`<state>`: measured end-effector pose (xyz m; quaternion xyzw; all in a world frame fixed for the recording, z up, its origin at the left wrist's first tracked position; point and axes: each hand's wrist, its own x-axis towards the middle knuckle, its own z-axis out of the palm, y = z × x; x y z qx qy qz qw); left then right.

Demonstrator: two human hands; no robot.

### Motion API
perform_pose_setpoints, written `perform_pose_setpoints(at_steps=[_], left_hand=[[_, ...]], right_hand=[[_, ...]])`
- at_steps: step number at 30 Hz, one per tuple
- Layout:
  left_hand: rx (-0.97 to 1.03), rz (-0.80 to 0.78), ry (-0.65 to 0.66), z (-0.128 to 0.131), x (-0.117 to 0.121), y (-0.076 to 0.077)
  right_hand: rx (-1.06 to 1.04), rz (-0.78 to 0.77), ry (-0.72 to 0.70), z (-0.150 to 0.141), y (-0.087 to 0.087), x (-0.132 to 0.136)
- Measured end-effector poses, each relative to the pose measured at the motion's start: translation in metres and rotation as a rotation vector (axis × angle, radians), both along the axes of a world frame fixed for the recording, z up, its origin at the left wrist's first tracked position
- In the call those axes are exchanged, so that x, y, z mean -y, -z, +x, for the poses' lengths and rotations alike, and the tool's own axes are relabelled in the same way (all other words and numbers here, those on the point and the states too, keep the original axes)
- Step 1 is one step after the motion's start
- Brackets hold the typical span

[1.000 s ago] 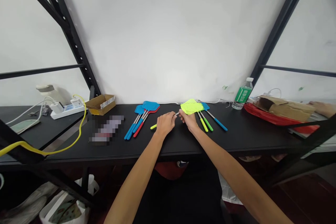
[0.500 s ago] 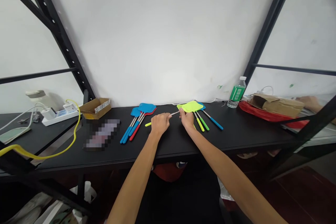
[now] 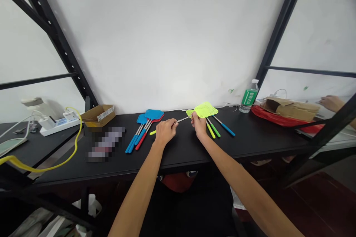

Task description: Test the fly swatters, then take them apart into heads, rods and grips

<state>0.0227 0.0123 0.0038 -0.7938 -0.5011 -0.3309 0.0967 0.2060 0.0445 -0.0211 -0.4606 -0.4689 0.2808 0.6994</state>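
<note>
A yellow-handled fly swatter [image 3: 183, 119], seemingly extended already, is clamped in the fingers of left hand [image 3: 164, 132] and right hand [image 3: 199, 125], blue-handled swatters [image 3: 140, 137] being left aside.

A black table [image 3: 180, 153] stands against a scuffed white wall [image 3: 167, 44].

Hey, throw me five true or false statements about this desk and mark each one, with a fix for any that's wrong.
1. Both the left hand and the right hand hold one swatter. True.
2. The bottle lies on its side. False: the bottle stands upright.
3. The green handle lies between a yellow handle and a blue handle. True.
4. The yellow cable runs along the right edge of the picture. False: the yellow cable is at the left.
5. The red handle lies left of the left hand. True.
</note>
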Motion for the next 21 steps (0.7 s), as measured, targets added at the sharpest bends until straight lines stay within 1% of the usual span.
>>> perform_pose_setpoints(at_steps=[2,4,5,7,10,14,17,21], left_hand=[[-0.016,0.004,0.015,0.004,0.004,-0.001],[-0.042,-0.005,0.01,0.008,0.007,-0.002],[-0.055,-0.015,-0.002,0.01,0.009,-0.002],[-0.082,-0.043,-0.032,0.013,0.01,-0.003],[-0.127,-0.081,-0.045,0.017,0.01,-0.004],[-0.145,-0.087,-0.043,0.016,0.007,-0.006],[-0.119,-0.09,-0.069,0.009,0.003,-0.006],[-0.086,-0.137,-0.121,-0.004,-0.002,-0.006]], right_hand=[[-0.071,0.02,-0.178,-0.006,-0.002,0.004],[-0.049,0.024,-0.332,-0.012,-0.003,0.008],[-0.031,0.019,-0.384,-0.015,-0.003,0.01],[-0.025,0.002,-0.427,-0.018,-0.004,0.013],[-0.075,-0.025,-0.396,-0.017,-0.005,0.013],[-0.167,-0.024,-0.332,-0.013,-0.007,0.009],[-0.264,0.008,-0.264,-0.009,-0.009,0.006],[-0.347,0.043,-0.17,-0.002,-0.01,0.003]])
